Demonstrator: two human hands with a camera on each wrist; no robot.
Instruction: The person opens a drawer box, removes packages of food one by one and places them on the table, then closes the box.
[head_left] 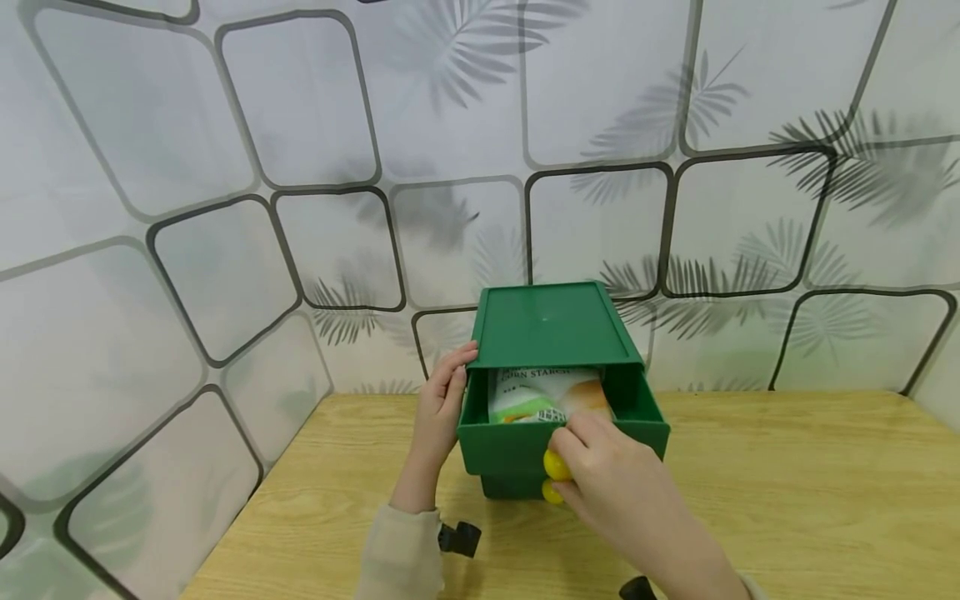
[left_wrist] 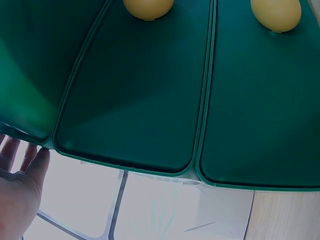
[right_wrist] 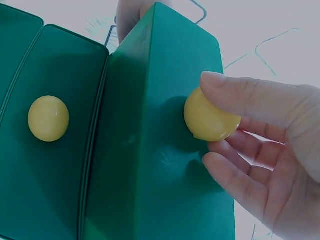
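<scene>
A small green drawer cabinet stands on the table, its top drawer pulled out toward me. Inside that drawer lies a bag printed "CORN STARCH", white with green and orange. My right hand pinches the round yellow knob on the drawer's front between thumb and fingers. Against the cabinet's left side rests my left hand, fingers extended, fingertips near the top edge. In the left wrist view, only part of this hand shows, at the cabinet's edge.
Below the pulled-out drawer are more drawer fronts, closed, each with a yellow knob. The wooden table extends to both sides. Behind the cabinet hangs a pale curtain patterned with rounded squares and leaves.
</scene>
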